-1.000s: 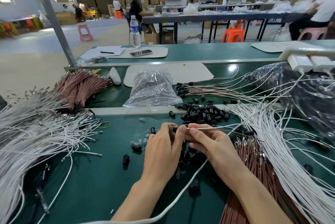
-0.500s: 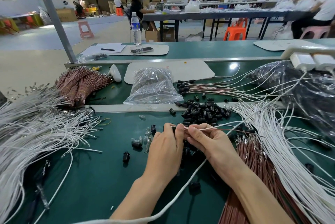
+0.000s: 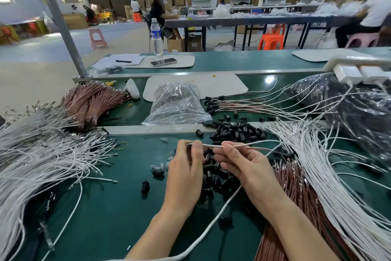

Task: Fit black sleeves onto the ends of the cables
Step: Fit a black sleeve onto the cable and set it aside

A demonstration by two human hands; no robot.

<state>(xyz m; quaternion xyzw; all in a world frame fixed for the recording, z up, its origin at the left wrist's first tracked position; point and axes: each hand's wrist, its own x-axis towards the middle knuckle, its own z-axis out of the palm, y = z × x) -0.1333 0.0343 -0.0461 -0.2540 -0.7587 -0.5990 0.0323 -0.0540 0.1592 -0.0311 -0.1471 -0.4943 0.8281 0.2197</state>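
Both hands meet above the green work surface (image 3: 110,207). My left hand (image 3: 187,173) pinches the metal-tipped ends of a white cable (image 3: 213,145) and a brown cable (image 3: 257,148) that lie side by side. My right hand (image 3: 243,163) pinches the same two cables a little further along; they trail off to the right. Loose black sleeves (image 3: 237,131) are heaped just beyond the hands, and more black sleeves (image 3: 213,178) lie under them. Whether a sleeve sits between my left fingers is hidden.
White cables (image 3: 42,155) are piled at the left and white cables (image 3: 328,176) fan across the right, next to brown cables (image 3: 296,193). Bundled brown cables (image 3: 91,102), a clear plastic bag (image 3: 176,104) and cables with fitted sleeves (image 3: 213,102) lie on the belt beyond. A dark bag (image 3: 359,108) sits far right.
The hands stay in the same spot; a white cable now lies alongside the brown one between my fingers, and the cable tips poke out further left past my left fingertips.
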